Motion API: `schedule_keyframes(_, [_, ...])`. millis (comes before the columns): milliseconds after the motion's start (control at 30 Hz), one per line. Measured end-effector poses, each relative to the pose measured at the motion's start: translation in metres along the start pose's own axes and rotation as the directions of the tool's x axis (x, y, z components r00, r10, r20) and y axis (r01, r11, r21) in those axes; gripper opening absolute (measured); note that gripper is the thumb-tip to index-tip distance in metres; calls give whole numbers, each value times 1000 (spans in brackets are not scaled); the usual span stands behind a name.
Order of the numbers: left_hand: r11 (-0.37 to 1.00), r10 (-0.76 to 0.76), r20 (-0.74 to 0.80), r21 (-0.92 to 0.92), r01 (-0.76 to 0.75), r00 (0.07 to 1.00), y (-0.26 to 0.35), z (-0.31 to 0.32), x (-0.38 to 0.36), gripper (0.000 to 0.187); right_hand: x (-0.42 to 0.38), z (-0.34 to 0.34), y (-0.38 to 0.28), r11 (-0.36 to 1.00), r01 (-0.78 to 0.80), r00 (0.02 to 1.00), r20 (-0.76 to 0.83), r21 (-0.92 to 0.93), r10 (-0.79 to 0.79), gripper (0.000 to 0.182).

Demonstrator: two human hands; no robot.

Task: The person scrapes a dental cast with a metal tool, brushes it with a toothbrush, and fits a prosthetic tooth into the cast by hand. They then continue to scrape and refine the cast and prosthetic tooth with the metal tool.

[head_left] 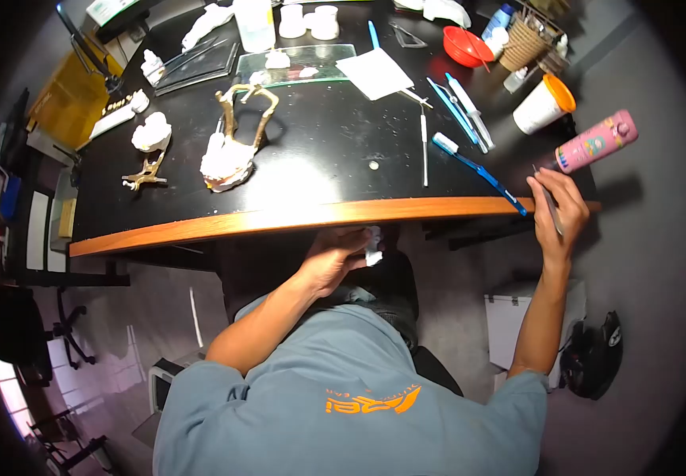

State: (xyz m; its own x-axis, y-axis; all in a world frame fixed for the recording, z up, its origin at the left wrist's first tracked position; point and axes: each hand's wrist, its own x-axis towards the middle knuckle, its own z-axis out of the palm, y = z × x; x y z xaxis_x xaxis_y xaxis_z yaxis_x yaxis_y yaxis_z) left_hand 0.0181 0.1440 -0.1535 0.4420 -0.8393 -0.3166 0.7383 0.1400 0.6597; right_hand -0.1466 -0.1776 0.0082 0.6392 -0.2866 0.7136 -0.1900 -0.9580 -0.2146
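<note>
Grey-blue T-shirt [303, 397] is closest to the camera, orange print across it. Left hand [327, 263] grips a small white piece [373, 247] just below the desk edge [279, 216], near the lap. Probably held there for a close, steady view; piece detail too small to read. Right hand [567, 210] has a thin metal instrument [553, 213] pinched between thumb and fingers, beside the pink bottle [597, 143].

Layout looks like reach order: blue toothbrush [482, 174] and slim metal-ended tool [425, 147] lie near the front on the right, handles toward the person. Plaster-loaded brass articulator [228, 163] sits upright-ish at left, likely parked out of the way. White sheet [375, 73] overlaps the glass slab [299, 65]; red bowl [467, 47] farther back.

Pose: left forearm angles inward across the front of the torso, elbow bent out. Right forearm is raised nearly straight ahead, well out to the side, fingers curled, tool roughly upright in view. Hands well apart.
</note>
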Motion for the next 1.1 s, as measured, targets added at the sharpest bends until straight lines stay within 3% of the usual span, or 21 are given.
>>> schedule_keyframes(33, [999, 15, -9, -40, -16, 1000, 2, -5, -3, 37, 11, 6, 5, 996, 72, 996, 49, -45, -70, 14])
schedule_keyframes(200, [986, -12, -52, -166, 3, 999, -6, -27, -4, 30, 38, 38, 22, 977, 134, 962, 260, -168, -87, 13])
schedule_keyframes(567, [970, -30, -24, -240, 23, 999, -7, -36, -3, 38, 51, 61, 23, 950, 127, 920, 392, -287, -4, 23])
schedule_keyframes(633, [970, -11, -24, -242, 5, 1000, -7, -37, -4, 36, 51, 60, 24, 950, 155, 920, 391, -270, -39, 32])
schedule_keyframes(700, [969, 7, -43, -248, -17, 999, -8, -41, -3, 33, 50, 56, 20, 948, 127, 938, 346, -292, -19, 35])
schedule_keyframes(733, [966, 6, -61, -257, -21, 998, -7, -42, -5, 32, 50, 55, 19, 967, 52, 961, 275, -250, 19, 35])
schedule_keyframes(767, [964, 5, -79, -265, -26, 997, -5, -43, -7, 32, 48, 51, 16, 951, 79, 981, 192, -298, -22, 31])
schedule_keyframes(833, [964, 10, -112, -263, -40, 994, -3, -46, -7, 32, 41, 46, 1, 970, -113, 990, 54, -217, 128, 25])
schedule_keyframes(933, [961, 19, -136, -271, -56, 990, -2, -46, -10, 31, 33, 33, -33, 885, -386, 890, 146, -260, 431, 24])
schedule_keyframes(1033, [959, 8, -124, -279, -43, 992, -3, -42, -11, 32, 6, 40, -19, 891, -435, 880, 271, 134, 389, 22])
schedule_keyframes(1100, [941, 3, -104, -337, -38, 995, -20, -49, -2, 34, -1, 40, -36, 949, -303, 925, 269, 87, 270, 19])
